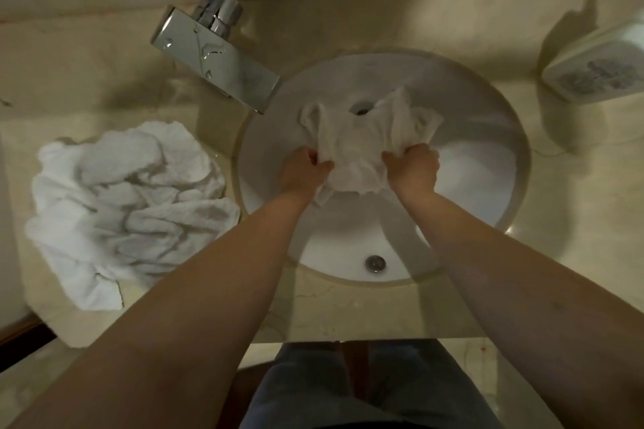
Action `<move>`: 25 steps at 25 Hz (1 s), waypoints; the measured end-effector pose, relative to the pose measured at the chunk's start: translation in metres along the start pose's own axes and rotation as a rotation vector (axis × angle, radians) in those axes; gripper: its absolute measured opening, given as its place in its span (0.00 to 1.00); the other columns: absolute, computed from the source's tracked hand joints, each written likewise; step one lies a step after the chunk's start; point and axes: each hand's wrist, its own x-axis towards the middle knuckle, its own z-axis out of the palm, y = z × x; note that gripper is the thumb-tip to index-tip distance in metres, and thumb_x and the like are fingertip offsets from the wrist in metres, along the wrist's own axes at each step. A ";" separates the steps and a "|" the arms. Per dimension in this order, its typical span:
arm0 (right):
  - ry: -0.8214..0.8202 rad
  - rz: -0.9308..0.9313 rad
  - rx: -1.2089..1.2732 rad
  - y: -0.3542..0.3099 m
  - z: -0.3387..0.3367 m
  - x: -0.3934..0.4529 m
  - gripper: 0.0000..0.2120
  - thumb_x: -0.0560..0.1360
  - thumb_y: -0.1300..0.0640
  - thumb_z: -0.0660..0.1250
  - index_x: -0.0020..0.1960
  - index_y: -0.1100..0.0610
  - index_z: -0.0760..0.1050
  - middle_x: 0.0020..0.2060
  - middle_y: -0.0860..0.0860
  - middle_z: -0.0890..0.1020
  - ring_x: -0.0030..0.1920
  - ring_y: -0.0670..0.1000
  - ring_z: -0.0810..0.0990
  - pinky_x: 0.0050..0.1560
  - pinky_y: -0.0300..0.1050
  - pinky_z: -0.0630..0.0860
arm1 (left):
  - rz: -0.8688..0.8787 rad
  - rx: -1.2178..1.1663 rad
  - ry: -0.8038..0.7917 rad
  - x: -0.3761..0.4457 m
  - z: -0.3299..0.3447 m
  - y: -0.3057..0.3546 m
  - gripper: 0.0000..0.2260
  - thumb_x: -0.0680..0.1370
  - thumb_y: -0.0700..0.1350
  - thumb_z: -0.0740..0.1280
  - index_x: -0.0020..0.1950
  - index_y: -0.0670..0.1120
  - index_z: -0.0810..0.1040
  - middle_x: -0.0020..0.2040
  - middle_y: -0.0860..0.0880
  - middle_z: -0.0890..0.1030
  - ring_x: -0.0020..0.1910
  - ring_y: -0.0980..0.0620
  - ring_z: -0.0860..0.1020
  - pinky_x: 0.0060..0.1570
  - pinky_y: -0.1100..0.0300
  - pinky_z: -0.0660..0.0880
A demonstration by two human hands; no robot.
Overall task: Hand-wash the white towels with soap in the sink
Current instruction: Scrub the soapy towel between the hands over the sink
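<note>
Towel (359,150) bunched between both hands' fingers (315,158) — over sink (488,164)

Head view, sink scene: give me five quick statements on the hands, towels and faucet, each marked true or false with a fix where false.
1. Both hands grip the towel in the sink. True: the left hand and right hand each clutch the white towel over the sink.
2. The pile of towels lies right of the sink. False: the pile of towels lies on the counter to its left.
3. Water is running from the faucet. False: the faucet shows no stream.
4. A white bottle lies on the counter at far right. True: white bottle.
5. The left hand is open. False: it grips the towel.
</note>
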 end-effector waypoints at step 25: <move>0.158 -0.520 0.453 -0.007 -0.171 -0.139 0.13 0.75 0.47 0.71 0.47 0.58 0.79 0.40 0.51 0.81 0.43 0.50 0.79 0.45 0.45 0.74 | 0.262 -0.497 0.624 -0.190 -0.082 0.100 0.12 0.78 0.52 0.71 0.44 0.45 0.76 0.42 0.50 0.76 0.43 0.51 0.73 0.44 0.63 0.64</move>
